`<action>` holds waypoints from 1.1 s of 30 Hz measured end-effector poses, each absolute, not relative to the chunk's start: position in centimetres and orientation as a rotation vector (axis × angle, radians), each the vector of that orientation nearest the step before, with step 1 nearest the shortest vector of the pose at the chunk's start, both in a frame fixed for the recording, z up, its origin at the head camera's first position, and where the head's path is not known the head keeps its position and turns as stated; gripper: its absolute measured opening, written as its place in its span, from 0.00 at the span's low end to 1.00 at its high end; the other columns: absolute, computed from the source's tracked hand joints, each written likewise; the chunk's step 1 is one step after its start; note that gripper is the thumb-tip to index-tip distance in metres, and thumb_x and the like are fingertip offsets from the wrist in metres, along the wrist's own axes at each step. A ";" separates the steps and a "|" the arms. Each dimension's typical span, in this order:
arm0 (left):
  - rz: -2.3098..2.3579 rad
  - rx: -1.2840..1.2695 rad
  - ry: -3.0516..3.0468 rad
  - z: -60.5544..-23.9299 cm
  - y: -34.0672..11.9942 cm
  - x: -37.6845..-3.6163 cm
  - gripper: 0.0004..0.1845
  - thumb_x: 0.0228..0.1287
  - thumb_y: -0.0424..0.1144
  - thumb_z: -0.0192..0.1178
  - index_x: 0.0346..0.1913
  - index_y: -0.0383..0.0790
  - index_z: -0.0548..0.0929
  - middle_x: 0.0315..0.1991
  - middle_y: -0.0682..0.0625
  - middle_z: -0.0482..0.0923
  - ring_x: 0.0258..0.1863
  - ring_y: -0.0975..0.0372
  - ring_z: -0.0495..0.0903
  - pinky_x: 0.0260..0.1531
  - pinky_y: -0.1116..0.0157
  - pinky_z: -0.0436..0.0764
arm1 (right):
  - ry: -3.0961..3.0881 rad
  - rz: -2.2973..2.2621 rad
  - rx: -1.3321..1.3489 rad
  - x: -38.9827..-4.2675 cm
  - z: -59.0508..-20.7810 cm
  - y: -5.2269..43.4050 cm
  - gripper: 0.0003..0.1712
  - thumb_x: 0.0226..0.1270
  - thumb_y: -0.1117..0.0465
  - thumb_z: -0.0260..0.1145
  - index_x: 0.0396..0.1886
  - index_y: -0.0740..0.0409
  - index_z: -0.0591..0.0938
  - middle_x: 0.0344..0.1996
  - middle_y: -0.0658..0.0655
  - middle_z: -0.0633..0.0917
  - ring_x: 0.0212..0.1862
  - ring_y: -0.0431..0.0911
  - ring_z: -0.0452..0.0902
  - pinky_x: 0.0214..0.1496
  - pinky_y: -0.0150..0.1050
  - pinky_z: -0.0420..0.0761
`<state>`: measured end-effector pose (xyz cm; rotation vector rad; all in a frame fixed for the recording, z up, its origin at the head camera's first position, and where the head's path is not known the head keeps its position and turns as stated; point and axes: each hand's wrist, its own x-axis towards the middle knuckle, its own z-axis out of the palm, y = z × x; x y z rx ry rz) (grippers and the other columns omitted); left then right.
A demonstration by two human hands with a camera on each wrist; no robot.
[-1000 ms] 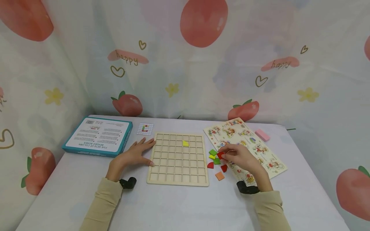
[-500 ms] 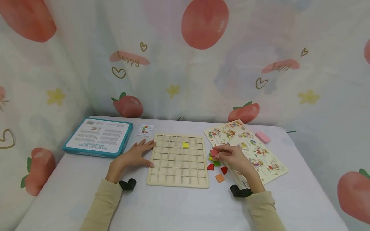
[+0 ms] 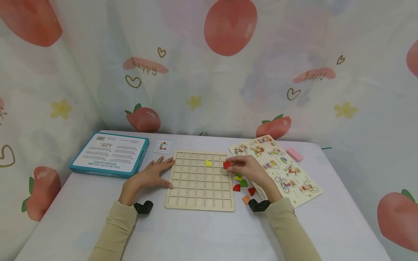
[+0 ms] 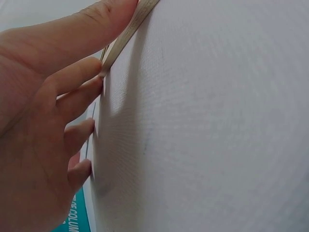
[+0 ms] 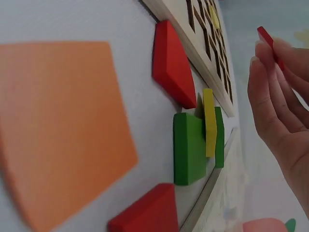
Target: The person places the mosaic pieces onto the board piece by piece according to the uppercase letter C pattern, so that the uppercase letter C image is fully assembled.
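Note:
My right hand pinches a red tile between thumb and fingertips, over the right edge of the wooden grid board. In the right wrist view the red tile is held up above the table. One yellow square tile sits in an upper cell of the board. My left hand rests at the board's left edge with fingers spread; in the left wrist view its thumb touches the board's side.
Loose green, yellow, red and orange tiles lie right of the board. Beyond them is a picture puzzle board with a pink block. A small pattern card and a blue-edged box lie at the back left.
My right hand has moved left from the loose tiles to the grid board's right edge, carrying the red tile. The left hand has stayed at the board's left edge.

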<state>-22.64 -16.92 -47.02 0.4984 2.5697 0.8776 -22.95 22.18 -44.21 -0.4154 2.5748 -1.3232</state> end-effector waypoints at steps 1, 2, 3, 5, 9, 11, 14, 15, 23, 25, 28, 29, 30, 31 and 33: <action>0.880 0.494 2.569 -47.1 -16.9 -22.6 0.55 0.54 0.50 0.78 0.81 0.43 0.59 0.84 0.45 0.50 0.84 0.43 0.36 0.80 0.40 0.35 | 2.593 -1.299 -0.428 -23.3 -44.2 21.9 0.21 0.70 0.59 0.71 0.60 0.60 0.85 0.45 0.60 0.89 0.43 0.46 0.85 0.46 0.38 0.84; 0.885 0.489 2.567 -47.1 -16.9 -22.6 0.55 0.54 0.50 0.78 0.81 0.43 0.59 0.84 0.45 0.50 0.84 0.43 0.36 0.80 0.40 0.35 | 2.605 -1.286 -0.438 -23.6 -44.1 21.5 0.21 0.70 0.60 0.71 0.60 0.60 0.85 0.44 0.60 0.89 0.43 0.46 0.85 0.47 0.38 0.84; 0.889 0.484 2.566 -47.1 -16.9 -22.6 0.55 0.54 0.49 0.78 0.81 0.44 0.59 0.84 0.45 0.50 0.84 0.43 0.36 0.80 0.39 0.35 | 2.619 -1.266 -0.451 -23.9 -44.0 21.2 0.20 0.70 0.60 0.71 0.59 0.60 0.86 0.44 0.59 0.89 0.43 0.45 0.85 0.47 0.37 0.83; 0.888 0.490 2.572 -47.0 -16.9 -22.6 0.55 0.54 0.49 0.78 0.81 0.43 0.59 0.84 0.45 0.51 0.84 0.43 0.36 0.81 0.40 0.34 | 2.631 -1.237 -0.474 -24.6 -44.0 20.5 0.20 0.69 0.60 0.72 0.59 0.60 0.86 0.44 0.58 0.89 0.44 0.45 0.85 0.47 0.35 0.82; 0.875 0.498 2.587 -46.8 -16.9 -22.6 0.55 0.53 0.49 0.78 0.81 0.42 0.59 0.83 0.44 0.50 0.84 0.42 0.37 0.81 0.40 0.35 | 2.627 -1.199 -0.498 -25.8 -44.1 19.3 0.20 0.68 0.62 0.72 0.58 0.61 0.86 0.42 0.58 0.89 0.42 0.45 0.83 0.46 0.35 0.81; 0.873 0.499 2.589 -46.8 -16.9 -22.6 0.56 0.53 0.49 0.78 0.81 0.42 0.60 0.83 0.44 0.51 0.84 0.42 0.37 0.81 0.40 0.35 | 2.627 -1.176 -0.506 -26.2 -44.1 18.6 0.20 0.67 0.62 0.71 0.58 0.61 0.87 0.42 0.58 0.88 0.42 0.45 0.82 0.46 0.35 0.82; 0.882 0.500 2.585 -46.8 -16.9 -22.6 0.55 0.52 0.49 0.79 0.81 0.42 0.60 0.83 0.44 0.51 0.83 0.42 0.37 0.81 0.40 0.35 | 2.625 -1.144 -0.513 -26.7 -44.0 17.8 0.20 0.67 0.63 0.72 0.57 0.60 0.87 0.42 0.57 0.89 0.42 0.45 0.82 0.47 0.36 0.82; 0.881 0.502 2.585 -46.9 -16.9 -22.6 0.56 0.52 0.49 0.79 0.81 0.42 0.60 0.83 0.44 0.51 0.83 0.42 0.37 0.81 0.40 0.35 | 2.622 -1.139 -0.520 -26.8 -44.0 17.6 0.20 0.66 0.63 0.72 0.57 0.59 0.87 0.43 0.57 0.89 0.42 0.45 0.82 0.47 0.36 0.82; 0.885 0.500 2.587 -47.2 -17.0 -22.7 0.56 0.52 0.50 0.79 0.81 0.43 0.60 0.83 0.45 0.51 0.84 0.42 0.37 0.81 0.40 0.35 | 2.599 -1.098 -0.594 -27.8 -44.4 15.3 0.19 0.65 0.63 0.73 0.55 0.63 0.88 0.47 0.62 0.90 0.44 0.47 0.83 0.43 0.33 0.81; 0.884 0.503 2.587 -47.3 -17.0 -22.7 0.55 0.52 0.50 0.79 0.81 0.43 0.60 0.83 0.45 0.51 0.84 0.42 0.37 0.81 0.40 0.35 | 2.610 -1.068 -0.594 -27.9 -44.5 14.9 0.19 0.66 0.62 0.73 0.55 0.62 0.88 0.48 0.61 0.90 0.44 0.46 0.83 0.43 0.33 0.82; 0.877 0.509 2.589 -47.3 -17.0 -22.7 0.55 0.53 0.50 0.78 0.81 0.43 0.60 0.83 0.45 0.51 0.84 0.42 0.37 0.81 0.40 0.35 | 2.622 -1.048 -0.566 -28.0 -44.7 14.4 0.19 0.66 0.61 0.74 0.55 0.59 0.88 0.48 0.60 0.90 0.45 0.46 0.83 0.44 0.33 0.82; 0.872 0.512 2.591 -47.3 -17.0 -22.7 0.55 0.53 0.50 0.78 0.81 0.43 0.60 0.83 0.45 0.51 0.84 0.42 0.37 0.81 0.40 0.35 | 2.625 -1.045 -0.562 -28.0 -44.7 14.3 0.19 0.65 0.60 0.74 0.55 0.59 0.88 0.48 0.59 0.90 0.45 0.46 0.83 0.44 0.34 0.82; 0.868 0.516 2.594 -47.3 -16.9 -22.7 0.55 0.53 0.51 0.78 0.81 0.43 0.60 0.83 0.45 0.51 0.84 0.42 0.37 0.81 0.40 0.35 | 2.623 -1.050 -0.564 -28.1 -44.8 14.2 0.19 0.65 0.60 0.74 0.55 0.59 0.88 0.48 0.59 0.90 0.45 0.46 0.84 0.44 0.34 0.83; 0.868 0.515 2.596 -47.3 -16.9 -22.7 0.55 0.53 0.51 0.78 0.81 0.43 0.60 0.83 0.45 0.51 0.84 0.42 0.37 0.81 0.40 0.35 | 2.619 -1.055 -0.568 -28.2 -44.8 14.1 0.19 0.65 0.60 0.74 0.55 0.60 0.88 0.48 0.60 0.90 0.45 0.47 0.84 0.44 0.35 0.83; 0.875 0.510 2.592 -47.3 -16.9 -22.7 0.55 0.53 0.50 0.78 0.81 0.43 0.60 0.83 0.45 0.51 0.84 0.43 0.37 0.81 0.40 0.35 | 2.612 -1.060 -0.572 -28.3 -45.0 14.1 0.19 0.65 0.60 0.74 0.55 0.60 0.88 0.46 0.60 0.90 0.44 0.46 0.84 0.43 0.35 0.82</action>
